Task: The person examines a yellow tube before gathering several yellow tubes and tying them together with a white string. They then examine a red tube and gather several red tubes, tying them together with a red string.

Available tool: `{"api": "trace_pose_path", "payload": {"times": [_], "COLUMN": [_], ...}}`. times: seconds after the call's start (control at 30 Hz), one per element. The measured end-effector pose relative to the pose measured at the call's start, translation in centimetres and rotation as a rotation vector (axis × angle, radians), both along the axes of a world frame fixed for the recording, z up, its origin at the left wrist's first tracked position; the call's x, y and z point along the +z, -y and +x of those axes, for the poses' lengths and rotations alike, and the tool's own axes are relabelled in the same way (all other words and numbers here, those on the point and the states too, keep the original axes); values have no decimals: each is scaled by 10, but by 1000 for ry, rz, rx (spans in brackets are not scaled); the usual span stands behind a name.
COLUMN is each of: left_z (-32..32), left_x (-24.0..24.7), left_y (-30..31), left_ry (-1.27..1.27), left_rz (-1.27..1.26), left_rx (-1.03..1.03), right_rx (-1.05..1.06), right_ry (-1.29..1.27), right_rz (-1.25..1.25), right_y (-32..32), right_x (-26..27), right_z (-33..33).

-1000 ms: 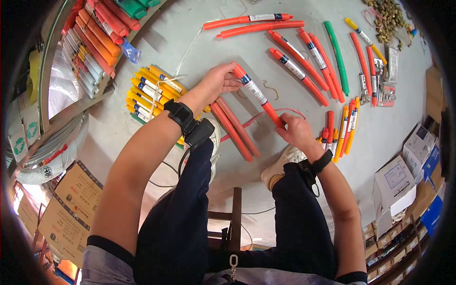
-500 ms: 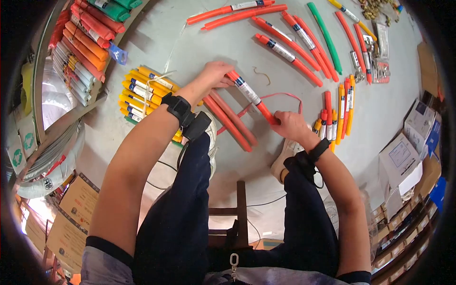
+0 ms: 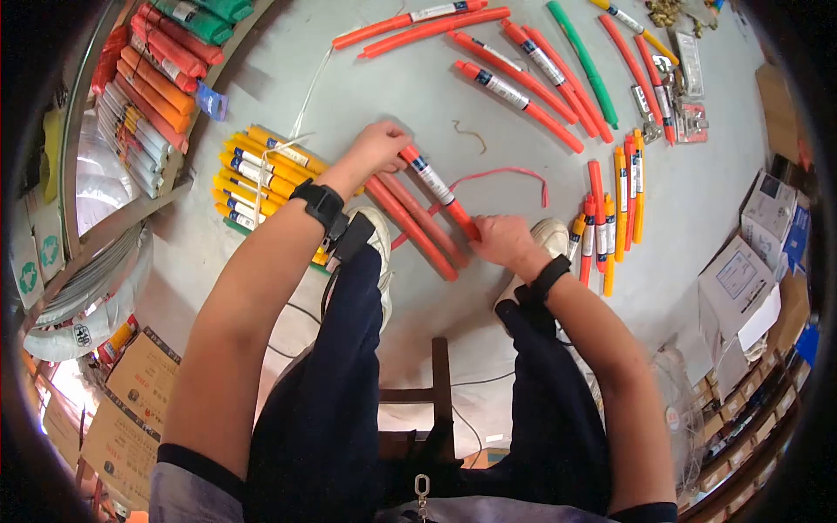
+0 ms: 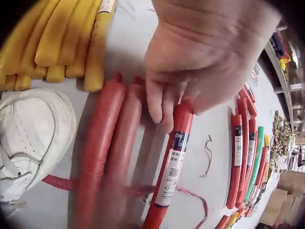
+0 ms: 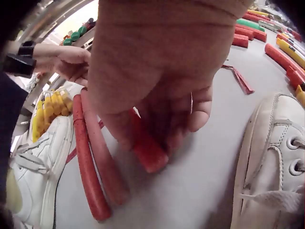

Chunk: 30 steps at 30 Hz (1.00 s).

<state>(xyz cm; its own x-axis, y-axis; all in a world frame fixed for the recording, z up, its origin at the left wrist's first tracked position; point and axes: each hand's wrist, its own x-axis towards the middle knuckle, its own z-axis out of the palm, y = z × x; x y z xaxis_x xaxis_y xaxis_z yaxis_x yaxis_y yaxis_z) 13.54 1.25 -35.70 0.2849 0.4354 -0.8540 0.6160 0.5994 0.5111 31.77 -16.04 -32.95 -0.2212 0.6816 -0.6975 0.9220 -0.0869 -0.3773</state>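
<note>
A red tube with a white and dark label (image 3: 433, 185) is held at both ends between the hands. The left hand (image 3: 380, 148) pinches its upper end; in the left wrist view the fingers of the left hand (image 4: 190, 62) lie around the top of the labelled tube (image 4: 172, 164). Its lower end is gripped by the right hand (image 3: 506, 241); the right wrist view has that red end (image 5: 150, 155) between thumb and fingers of the right hand (image 5: 157, 81). Just left of it, two red tubes (image 3: 410, 222) lie side by side across a pink ribbon (image 3: 514, 170).
A tied bundle of yellow tubes (image 3: 261, 174) lies left, beside a shoe (image 3: 373, 261). Loose red tubes (image 3: 523, 100) and a green one (image 3: 586, 65) lie further off. Short red and yellow tubes (image 3: 621, 192) lie right, near cardboard boxes (image 3: 741, 270). A stool (image 3: 441, 370) stands between the legs.
Both hands have moved the labelled tube down and left, closer to the two red tubes. The view has shifted a little; both hands keep their hold.
</note>
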Motion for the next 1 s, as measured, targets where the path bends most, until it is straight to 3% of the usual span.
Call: {"api": "trace_pose_path", "payload": {"times": [0.17,0.27,0.33,0.77,0.87,1.0], "left_z": [4,6,3,3,6,4], "left_x": [7,12,2,5,11,13], "left_y": [0,-4,-3,-9,-11,-12], "left_ry": [-52,-162,-233,-201,-245,-231], "left_rz": [100,178,636,535,546,399], "left_rx": [-47,-220,-515,-475,-552,-564], "right_rx": [3,-2,-19,-58,-45,-13], "right_ry": [-8,-18,-41,-74,-84,-101], "right_rz": [24,7,-11,26,15,26], "right_y": [5,7,8,15,14,14], "right_x": [-7,-6,-6,-6,-5,-3], "right_z": [-5,-7,-7,-4,-3,-1]}}
